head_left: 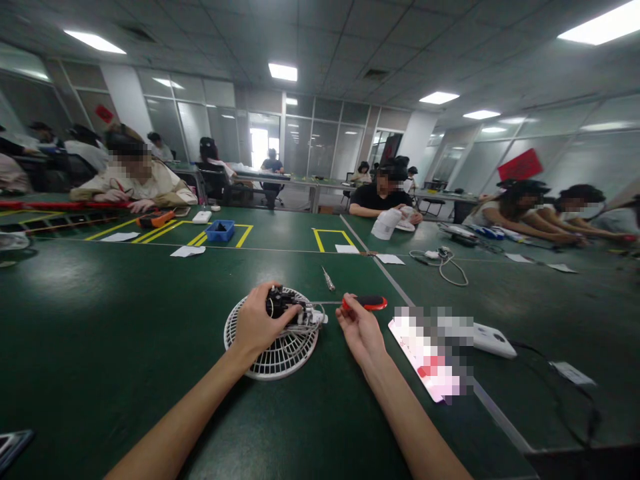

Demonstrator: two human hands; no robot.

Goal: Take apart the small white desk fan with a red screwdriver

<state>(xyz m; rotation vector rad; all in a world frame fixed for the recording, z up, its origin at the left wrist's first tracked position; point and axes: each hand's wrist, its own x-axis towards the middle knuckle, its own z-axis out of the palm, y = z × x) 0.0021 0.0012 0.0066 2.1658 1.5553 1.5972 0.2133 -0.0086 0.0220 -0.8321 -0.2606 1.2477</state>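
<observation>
A white round fan grille lies flat on the green table in front of me. My left hand is closed on the black motor unit that sits on the grille, with white wires beside it. My right hand is closed on a red and black screwdriver whose thin shaft points left toward the motor. A second small screwdriver lies loose on the table just behind.
A blurred card and a white device with a cable lie to my right. A blue bin, paper slips and yellow floor-tape marks sit farther back. Several people work at the far side and at the right.
</observation>
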